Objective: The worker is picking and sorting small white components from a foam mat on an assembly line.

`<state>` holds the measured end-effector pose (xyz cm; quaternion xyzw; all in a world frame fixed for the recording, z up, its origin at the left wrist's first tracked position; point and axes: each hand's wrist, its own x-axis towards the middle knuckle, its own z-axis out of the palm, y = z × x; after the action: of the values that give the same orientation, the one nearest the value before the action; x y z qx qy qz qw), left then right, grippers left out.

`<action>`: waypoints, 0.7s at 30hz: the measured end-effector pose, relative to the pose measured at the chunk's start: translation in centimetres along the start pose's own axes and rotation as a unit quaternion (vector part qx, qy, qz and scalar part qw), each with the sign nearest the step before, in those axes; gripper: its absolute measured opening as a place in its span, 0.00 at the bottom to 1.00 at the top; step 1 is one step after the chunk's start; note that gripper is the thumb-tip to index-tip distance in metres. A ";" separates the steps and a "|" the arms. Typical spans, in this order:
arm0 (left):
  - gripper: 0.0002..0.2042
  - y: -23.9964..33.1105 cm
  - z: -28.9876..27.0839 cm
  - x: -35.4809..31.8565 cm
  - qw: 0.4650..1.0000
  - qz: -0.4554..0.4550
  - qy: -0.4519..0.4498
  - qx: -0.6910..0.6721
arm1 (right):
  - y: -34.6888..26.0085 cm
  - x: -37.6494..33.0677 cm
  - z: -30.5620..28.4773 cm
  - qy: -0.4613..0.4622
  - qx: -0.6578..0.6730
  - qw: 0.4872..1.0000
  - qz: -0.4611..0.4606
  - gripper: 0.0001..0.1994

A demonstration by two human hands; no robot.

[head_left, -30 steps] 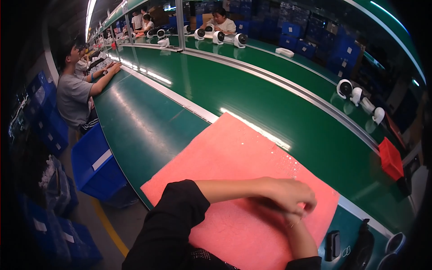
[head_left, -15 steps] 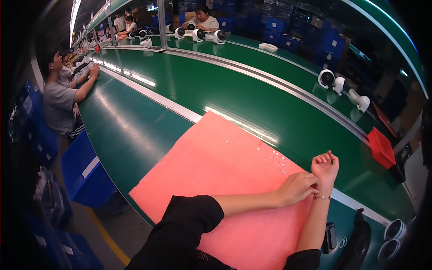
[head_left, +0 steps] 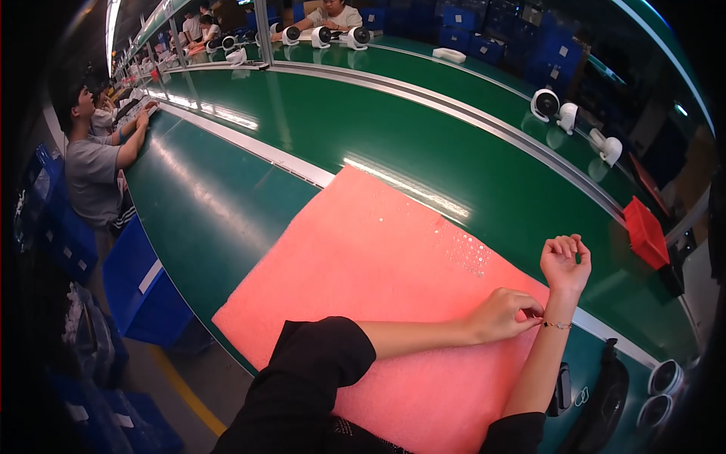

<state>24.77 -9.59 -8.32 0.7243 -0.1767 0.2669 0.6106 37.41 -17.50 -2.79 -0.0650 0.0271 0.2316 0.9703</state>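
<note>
- Left hand (head_left: 501, 316): its grip is narrow, thumb and finger seemingly pinching the near edge of a thin bracelet (head_left: 559, 325).
- That bracelet sits around the right wrist (head_left: 558, 310), so it is on (whether its ends are fastened, I cannot tell).
- Right hand (head_left: 566, 266): palm up, fingers loosely curled, its grip fairly wide and holding nothing.
- Beneath both arms, a pink sheet (head_left: 318, 268) covers part of the green tabletop (head_left: 200, 208); small shiny specks (head_left: 465, 253) lie scattered on it, untouched.
- Beyond, a red bin (head_left: 645, 233) and white devices (head_left: 544, 104) stand.
</note>
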 end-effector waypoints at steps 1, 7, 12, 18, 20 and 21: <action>0.06 0.1 0.1 0.0 1.000 0.000 -0.001 -0.002 | 0.0 -0.1 0.1 -0.004 0.002 1.000 0.000 0.01; 0.04 0.6 0.7 -0.3 0.999 -0.022 0.031 -0.011 | -0.1 -0.7 0.3 -0.030 -0.029 0.999 0.005 0.02; 0.05 0.8 0.9 -0.5 0.999 -0.017 0.043 0.017 | 0.1 -0.8 0.4 -0.071 -0.066 0.995 0.007 0.02; 0.05 0.7 1.3 -0.6 0.997 -0.036 0.044 0.057 | 0.1 -0.3 0.0 -0.120 -0.153 0.980 0.035 0.04; 0.05 0.4 1.5 -0.8 0.996 -0.029 0.053 0.072 | 0.3 -0.4 -0.1 -0.115 -0.182 0.976 0.044 0.04; 0.04 0.3 1.6 -0.9 0.994 -0.020 0.059 0.089 | 0.3 -0.6 -0.1 -0.115 -0.183 0.976 0.042 0.04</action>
<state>24.12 -11.27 -8.83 0.7623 -0.1010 0.3118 0.5581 36.76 -17.47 -2.93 -0.2131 -0.1246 0.2790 0.9280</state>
